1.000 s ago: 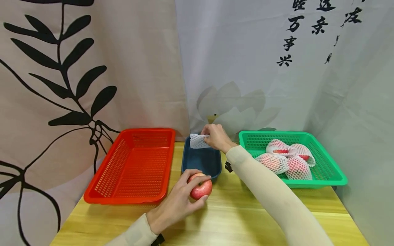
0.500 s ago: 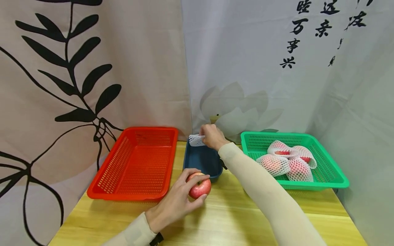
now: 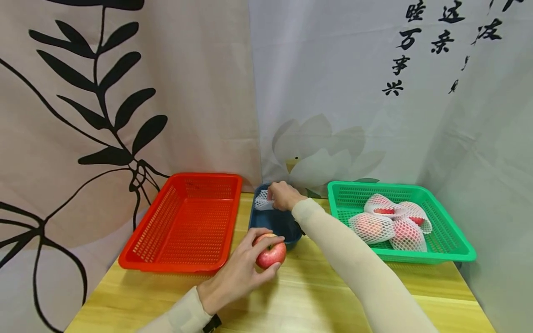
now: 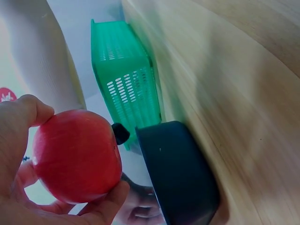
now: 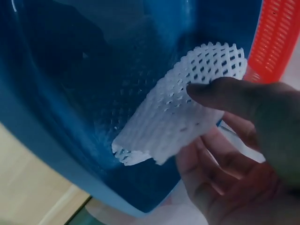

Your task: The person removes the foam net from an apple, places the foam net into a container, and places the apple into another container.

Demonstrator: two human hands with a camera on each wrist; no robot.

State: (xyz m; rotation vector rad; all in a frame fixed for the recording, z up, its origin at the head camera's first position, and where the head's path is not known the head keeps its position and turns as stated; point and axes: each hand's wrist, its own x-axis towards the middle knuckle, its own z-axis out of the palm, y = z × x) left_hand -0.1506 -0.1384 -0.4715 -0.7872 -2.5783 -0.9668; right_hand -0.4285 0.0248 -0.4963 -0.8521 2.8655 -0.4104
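Observation:
A red apple (image 3: 270, 252) with bare skin is in my left hand (image 3: 243, 273), thumb and fingers curled round it, just in front of the dark blue bin. The left wrist view shows the same apple (image 4: 77, 157) held near the bin's outer wall (image 4: 176, 173). My right hand (image 3: 285, 195) reaches over the far end of the blue bin (image 3: 276, 224). Its thumb and fingers pinch a white foam fruit net (image 5: 183, 103), flattened, which hangs inside the bin in the right wrist view. Part of the net is behind the thumb.
On the left stands a red plastic basket (image 3: 204, 231) with bare inside walls. A green basket (image 3: 451, 236) on the right holds several apples (image 3: 370, 227) in white foam nets. A printed curtain (image 3: 200, 92) hangs behind the wooden table (image 3: 316, 296).
My right hand has lowered the foam net from above the blue bin's far rim into the bin. My left hand keeps its hold on the apple. The head view has shifted slightly.

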